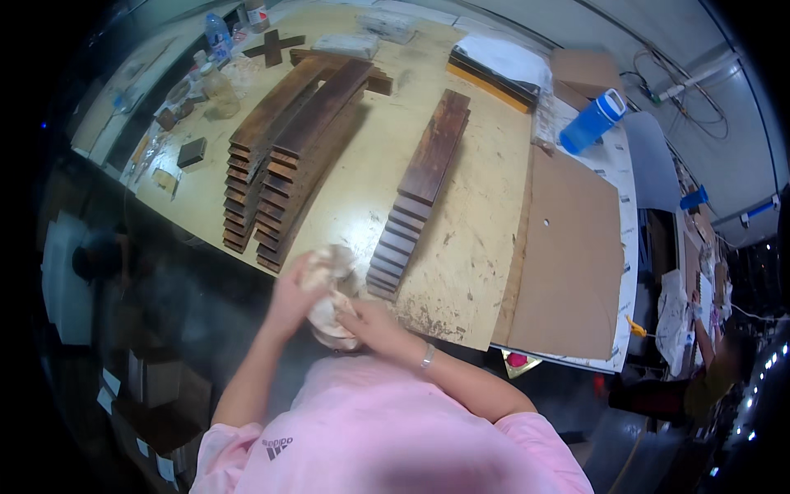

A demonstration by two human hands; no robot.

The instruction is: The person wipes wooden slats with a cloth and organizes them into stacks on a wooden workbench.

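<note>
Close to my body, at the table's front edge, both hands are closed on a crumpled off-white rag (326,319) with brownish stains. My left hand (293,290) grips its upper left part, and my right hand (372,326), with a band on the wrist, pinches its right side. Just beyond the rag are two tall stacks of dark brown stained wooden boards (284,111), slightly curved. Right of them stands a single stack of boards (436,148) with pale end faces. The rag's lower folds are partly hidden by my fingers.
A cardboard sheet (568,255) covers the table's right side, with a blue bottle (591,123) behind it. Glass jars (219,89) and a plastic bottle (218,34) line the far left. A small dark block (192,151) lies at the left. Another person (708,379) is at far right.
</note>
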